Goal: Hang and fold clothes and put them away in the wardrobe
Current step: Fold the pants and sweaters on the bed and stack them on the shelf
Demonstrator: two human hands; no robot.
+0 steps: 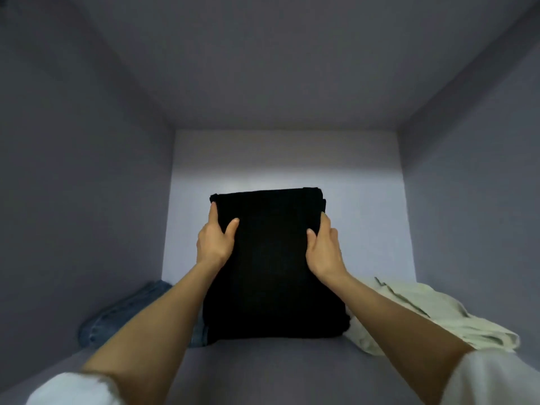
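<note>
Now putting away | left hand (214,239) and right hand (323,247) grip the sides of the folded black garment (271,267) on the wardrobe shelf (263,366) | jeans (117,314) left of it, pale cloth (432,314) right | next: slide it back, let go

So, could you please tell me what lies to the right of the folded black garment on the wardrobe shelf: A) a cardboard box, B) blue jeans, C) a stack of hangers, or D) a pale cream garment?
D: a rumpled pale cream garment lies right of the folded black garment, which the left hand and right hand grip by its sides; the blue jeans lie on its left.
</note>
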